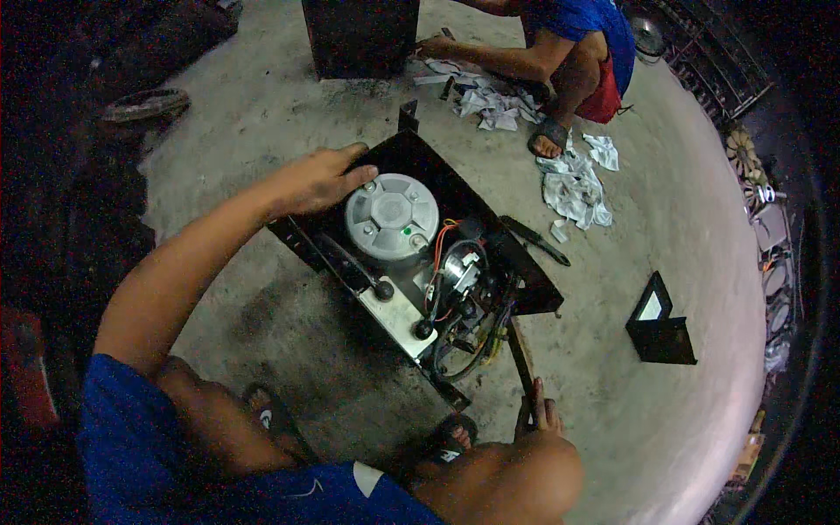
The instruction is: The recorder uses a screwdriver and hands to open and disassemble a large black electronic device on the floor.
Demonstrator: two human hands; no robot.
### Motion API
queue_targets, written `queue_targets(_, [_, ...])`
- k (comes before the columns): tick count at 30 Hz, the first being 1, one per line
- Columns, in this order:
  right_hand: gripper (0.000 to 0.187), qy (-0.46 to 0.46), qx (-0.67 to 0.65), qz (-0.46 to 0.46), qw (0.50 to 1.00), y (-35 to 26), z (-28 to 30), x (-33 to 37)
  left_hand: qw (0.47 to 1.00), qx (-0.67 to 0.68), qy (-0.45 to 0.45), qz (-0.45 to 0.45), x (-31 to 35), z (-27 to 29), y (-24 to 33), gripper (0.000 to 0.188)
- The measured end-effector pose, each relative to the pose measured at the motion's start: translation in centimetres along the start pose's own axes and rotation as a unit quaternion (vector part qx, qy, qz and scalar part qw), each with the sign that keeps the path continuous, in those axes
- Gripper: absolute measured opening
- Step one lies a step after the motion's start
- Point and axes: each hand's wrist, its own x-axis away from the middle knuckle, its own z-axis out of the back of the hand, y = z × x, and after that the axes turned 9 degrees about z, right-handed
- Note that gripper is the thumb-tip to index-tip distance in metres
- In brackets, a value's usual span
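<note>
In front of me on the floor stands an open black metal housing (411, 157), set at a slant. Inside it sit a round silver motor-like unit (392, 214), a pale metal plate (394, 311) with black knobs, and a tangle of wires and hoses (472, 324). My left hand (328, 181) grips the housing's left edge, its thumb beside the silver unit. Close to my right knee, my right hand (542, 418) is closed round a long, narrow dark strip (522, 357) that reaches up to the housing's near right corner. Its exact kind is unclear.
A dark-handled tool (535, 241) lies right of the housing. Farther right is an open black box-like part (662, 328). Crumpled white rags (573, 188) lie near a crouching person (577, 61), beside a tall black box (360, 39). Assorted parts (770, 227) line the right side.
</note>
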Motion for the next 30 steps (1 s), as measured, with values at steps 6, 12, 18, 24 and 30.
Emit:
queue_targets(6, [0.054, 0.001, 0.021, -0.005, 1.0, -1.6, -0.3, -1.0, 0.992, -0.001, 0.109, -0.067, -0.8, -1.4, -1.0, 0.059])
queue_targets(12, [0.054, 0.005, 0.018, -0.027, 0.999, -2.6, -0.4, -3.6, 0.996, 0.01, 0.076, -0.035, -0.7, -1.2, -0.9, 0.062])
queue_targets(18, [0.042, 0.025, -0.223, -0.047, 0.973, -1.2, -0.6, -5.3, 1.0, 0.001, 0.013, -0.006, 0.2, 0.1, 0.8, 0.065])
queue_targets(24, [0.043, -0.028, -0.273, -0.032, 0.961, 0.1, -0.1, -5.9, 0.999, 0.033, 0.032, -0.005, -1.2, -1.1, -1.0, 0.066])
queue_targets(30, [0.048, -0.106, -0.207, 0.056, 0.971, 0.0, 4.2, -7.8, 0.997, 0.014, 0.07, -0.027, -0.9, -1.3, -1.3, 0.065])
